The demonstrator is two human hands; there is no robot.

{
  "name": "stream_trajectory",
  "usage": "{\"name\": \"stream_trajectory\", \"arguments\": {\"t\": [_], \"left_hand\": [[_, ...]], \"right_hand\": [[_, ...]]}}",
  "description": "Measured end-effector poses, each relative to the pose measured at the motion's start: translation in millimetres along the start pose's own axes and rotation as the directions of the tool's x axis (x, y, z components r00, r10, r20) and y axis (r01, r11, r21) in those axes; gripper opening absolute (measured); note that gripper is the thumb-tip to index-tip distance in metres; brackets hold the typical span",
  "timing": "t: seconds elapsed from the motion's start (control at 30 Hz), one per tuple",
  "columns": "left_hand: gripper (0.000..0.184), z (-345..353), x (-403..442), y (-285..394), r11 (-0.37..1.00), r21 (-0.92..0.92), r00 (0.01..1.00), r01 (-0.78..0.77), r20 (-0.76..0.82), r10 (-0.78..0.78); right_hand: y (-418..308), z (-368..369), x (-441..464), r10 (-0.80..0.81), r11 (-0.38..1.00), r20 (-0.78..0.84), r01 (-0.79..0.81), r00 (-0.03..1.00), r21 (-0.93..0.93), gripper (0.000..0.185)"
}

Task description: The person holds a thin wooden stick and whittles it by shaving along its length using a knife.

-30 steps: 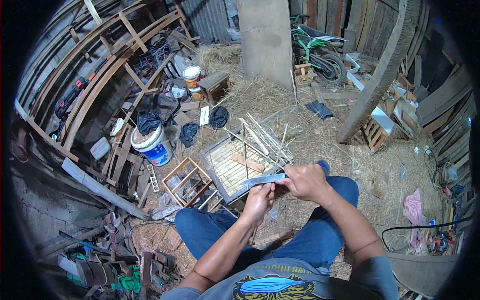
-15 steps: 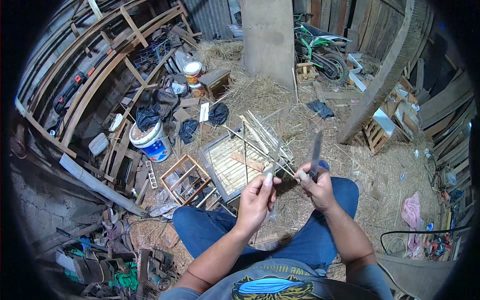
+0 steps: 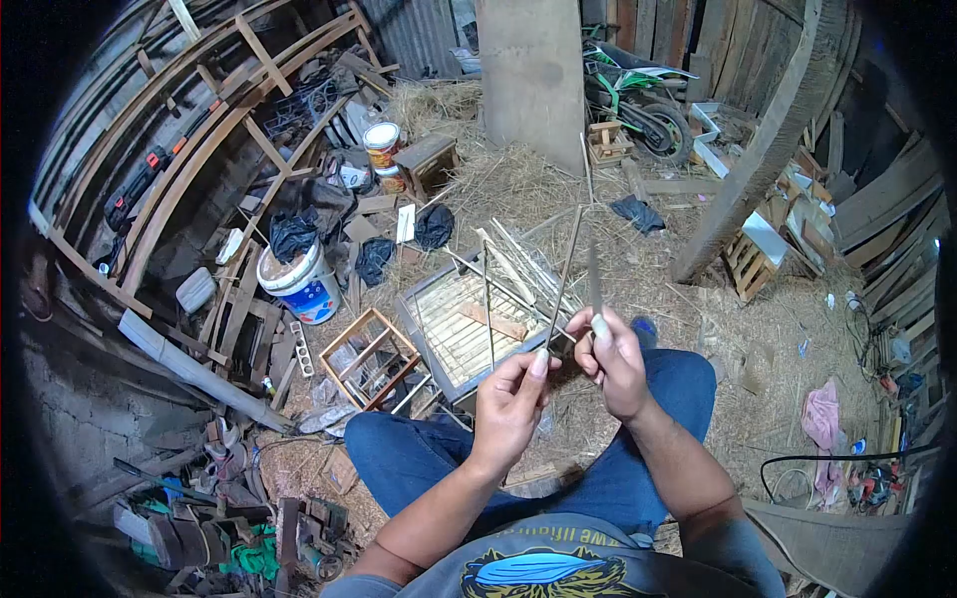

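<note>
My left hand is closed on a thin wooden strip, which rises up and slightly to the right from between thumb and fingers. Close beside it on the right, my right hand grips a knife, its narrow blade pointing upward. The handle is hidden in the fingers. Just beyond both hands lies a slatted panel in a dark frame, with several thin sticks and a flat brown wood piece on it.
A small wooden frame and a white bucket with a black bag stand on the left. A slanted post rises at the right. Farther back are a tall board and a green motorbike. Straw covers the floor.
The knife blade has gone from lying across between my hands to pointing upward. The strip now stands raised in my left hand, and my right hand has come nearer to it since the middle frame.
</note>
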State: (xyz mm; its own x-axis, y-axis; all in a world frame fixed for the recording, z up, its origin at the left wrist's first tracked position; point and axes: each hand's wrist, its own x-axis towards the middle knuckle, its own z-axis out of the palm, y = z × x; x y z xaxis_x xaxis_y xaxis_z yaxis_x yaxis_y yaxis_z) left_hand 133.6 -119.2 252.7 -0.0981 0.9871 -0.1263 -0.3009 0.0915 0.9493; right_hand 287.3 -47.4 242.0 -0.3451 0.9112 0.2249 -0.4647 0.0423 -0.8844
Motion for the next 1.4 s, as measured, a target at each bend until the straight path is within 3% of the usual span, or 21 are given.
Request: {"name": "stream_trajectory", "arguments": {"t": [0.03, 0.07, 0.1, 0.17, 0.27, 0.37, 0.43, 0.57, 0.73, 1.0, 1.4], "left_hand": [[0.025, 0.1, -0.5, 0.8, 1.000, 0.016, 1.000, 0.008, -0.008, -0.008], [0.025, 0.5, -0.9, 0.7, 1.000, 0.017, 1.000, 0.009, -0.008, -0.009], [0.026, 1.6, -1.1, 0.2, 1.000, 0.016, 1.000, 0.016, -0.019, -0.016], [0.027, 1.6, -0.5, -1.5, 1.000, 0.015, 0.999, 0.024, -0.029, -0.024], [0.021, -0.6, 3.6, -8.2, 0.993, 0.045, 0.994, -0.106, 0.031, 0.105], [0.015, 0.2, 2.9, -13.4, 0.983, 0.045, 0.983, -0.176, 0.065, 0.173], [0.014, -1.8, 0.9, -14.8, 0.990, 0.049, 0.987, -0.130, 0.103, 0.124], [0.012, -3.5, 1.7, -26.4, 0.984, 0.030, 0.983, -0.174, 0.066, 0.172], [0.009, -1.8, -5.9, -13.8, 0.993, -0.078, 0.993, 0.089, 0.079, -0.082], [0.017, -12.5, -4.0, -10.2, 0.970, -0.091, 0.966, 0.228, 0.143, -0.214], [0.027, -20.8, 16.2, -18.5, 0.923, -0.136, 0.932, 0.360, 0.082, -0.352]], "right_hand": [[3.2, -3.7, -1.3, 0.000, 1.000, 0.000, 0.000, 1.000, 0.000, 0.029], [6.6, -7.3, -4.5, -0.051, 0.947, 0.013, 0.053, 0.999, -0.317, 0.031], [6.0, -6.8, -5.7, -0.096, 0.794, 0.042, 0.102, 0.994, -0.600, 0.032], [-5.3, -2.6, -10.9, -0.109, 0.714, 0.045, 0.109, 0.993, -0.691, 0.031], [-8.0, -4.4, -14.7, -0.179, 0.517, 0.178, 0.247, 0.967, -0.820, 0.030], [-13.1, -5.5, -15.2, -0.176, 0.397, 0.265, 0.315, 0.948, -0.862, 0.031], [-15.3, -6.2, -14.5, -0.175, 0.367, 0.281, 0.327, 0.944, -0.871, 0.031], [-20.6, -4.9, -11.4, -0.169, 0.312, 0.330, 0.368, 0.929, -0.876, 0.032], [-24.1, -7.8, -9.5, -0.124, 0.261, 0.361, 0.382, 0.924, -0.887, 0.033], [-29.5, -11.7, -3.0, -0.169, 0.137, 0.404, 0.428, 0.899, -0.894, 0.035], [-3.9, -27.1, 9.8, -0.071, 0.062, 0.323, 0.327, 0.944, -0.943, 0.033]]}}
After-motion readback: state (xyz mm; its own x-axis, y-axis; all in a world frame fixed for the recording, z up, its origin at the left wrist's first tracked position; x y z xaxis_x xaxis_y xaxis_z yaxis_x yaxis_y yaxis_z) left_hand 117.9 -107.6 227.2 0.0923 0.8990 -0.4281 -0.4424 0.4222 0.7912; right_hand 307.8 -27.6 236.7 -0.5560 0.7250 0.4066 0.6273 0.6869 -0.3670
